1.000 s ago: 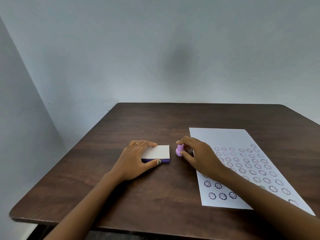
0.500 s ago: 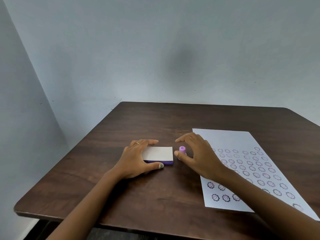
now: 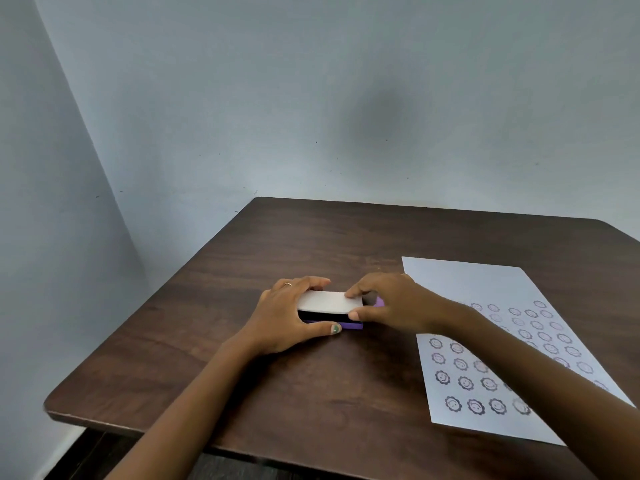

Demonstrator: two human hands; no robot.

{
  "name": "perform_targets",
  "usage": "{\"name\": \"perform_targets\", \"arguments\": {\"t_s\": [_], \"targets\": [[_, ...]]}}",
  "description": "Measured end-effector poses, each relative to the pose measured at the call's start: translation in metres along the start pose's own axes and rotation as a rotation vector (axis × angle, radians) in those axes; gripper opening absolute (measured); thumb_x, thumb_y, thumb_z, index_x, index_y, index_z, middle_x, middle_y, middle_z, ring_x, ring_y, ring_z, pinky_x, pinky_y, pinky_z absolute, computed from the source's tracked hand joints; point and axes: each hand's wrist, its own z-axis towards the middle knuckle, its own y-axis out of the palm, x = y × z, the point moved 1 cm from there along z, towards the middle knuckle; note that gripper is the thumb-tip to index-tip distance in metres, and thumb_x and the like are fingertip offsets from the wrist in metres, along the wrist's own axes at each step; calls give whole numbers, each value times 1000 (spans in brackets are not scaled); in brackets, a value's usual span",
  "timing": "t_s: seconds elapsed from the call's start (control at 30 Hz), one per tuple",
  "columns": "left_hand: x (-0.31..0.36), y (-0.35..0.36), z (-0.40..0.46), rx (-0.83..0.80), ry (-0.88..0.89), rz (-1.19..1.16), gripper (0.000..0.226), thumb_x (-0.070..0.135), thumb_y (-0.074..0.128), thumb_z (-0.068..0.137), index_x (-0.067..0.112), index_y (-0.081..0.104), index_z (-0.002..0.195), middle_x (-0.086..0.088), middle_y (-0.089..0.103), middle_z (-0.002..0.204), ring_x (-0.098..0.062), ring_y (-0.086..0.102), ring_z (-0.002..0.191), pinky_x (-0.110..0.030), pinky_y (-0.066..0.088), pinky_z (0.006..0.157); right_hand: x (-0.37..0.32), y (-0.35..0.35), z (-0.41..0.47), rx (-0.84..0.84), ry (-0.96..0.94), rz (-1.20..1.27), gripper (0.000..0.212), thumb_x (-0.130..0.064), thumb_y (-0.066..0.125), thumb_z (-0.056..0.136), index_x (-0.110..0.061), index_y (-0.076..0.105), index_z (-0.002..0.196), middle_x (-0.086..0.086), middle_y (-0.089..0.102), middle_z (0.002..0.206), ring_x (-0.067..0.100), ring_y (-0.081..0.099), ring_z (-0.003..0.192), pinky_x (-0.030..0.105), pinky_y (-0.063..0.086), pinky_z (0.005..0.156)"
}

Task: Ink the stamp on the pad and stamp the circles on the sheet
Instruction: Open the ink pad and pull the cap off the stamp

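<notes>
Bare room corner: plain pale blue-grey walls [image 3: 311, 98] meeting behind a dark wooden table [image 3: 311, 244]; kind of place undeterminable.

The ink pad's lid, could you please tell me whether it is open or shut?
Partly open: the white lid is lifted off the purple base with a dark gap between them, both hands on it.

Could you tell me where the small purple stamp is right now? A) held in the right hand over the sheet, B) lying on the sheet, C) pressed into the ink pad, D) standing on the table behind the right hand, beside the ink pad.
D: the stamp stands on the table, peeking out behind the right hand, whose fingers are on the ink pad lid.
</notes>
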Motion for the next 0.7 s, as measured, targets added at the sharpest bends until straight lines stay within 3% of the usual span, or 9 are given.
{"name": "perform_targets", "arguments": {"t_s": [0.17,0.27,0.33,0.4,0.47,0.57,0.7], "targets": [[1,-3,-2,37,-15,-93,97,60,76,60,45,23,140,19,42,141,-8,36,128,-30,24,100,-1,-13,5,-64,9,162,25,-32,52,90,-17,61,109,6,66,110,18,58,102,37,45,94],[3,-5,-4,51,-30,-186,112,55,82,56,52,9,141,14,40,145,-8,39,130,-35,29,106,-1,-17,10,-29,9,243,27,-31,47,93,-10,63,98,8,66,99,20,59,89,34,46,82],[3,-5,-4,39,-46,-235,119,53,84,55,55,1,140,11,38,147,-11,43,130,-36,34,109,0,-17,12,4,12,295,36,-31,44,94,-1,59,82,16,58,79,24,49,70,34,40,67],[2,-5,-4,25,-61,-263,123,52,84,54,58,-6,139,10,39,148,-12,45,130,-31,37,106,0,-16,15,44,17,347,39,-30,43,95,0,52,71,17,48,69,23,41,64,34,35,62],[1,-3,-3,19,-75,-273,126,53,84,54,59,-10,137,6,41,146,-13,46,129,-25,36,99,1,-15,18,99,36,384,36,-27,44,95,3,58,79,24,57,78,30,50,69,37,40,65],[-1,-2,-1,15,-94,-286,128,55,83,54,58,-15,137,7,39,149,-12,44,131,-24,34,99,5,-11,25,211,63,415,27,-22,46,94,-1,62,97,19,67,97,31,63,87,39,51,75],[-2,-2,-1,-9,-86,-250,125,57,80,58,56,-15,139,9,31,153,-11,40,134,-22,33,100,12,-2,32,315,123,444,23,-15,48,93,-4,60,109,12,67,102,25,65,87,33,55,70]]}}
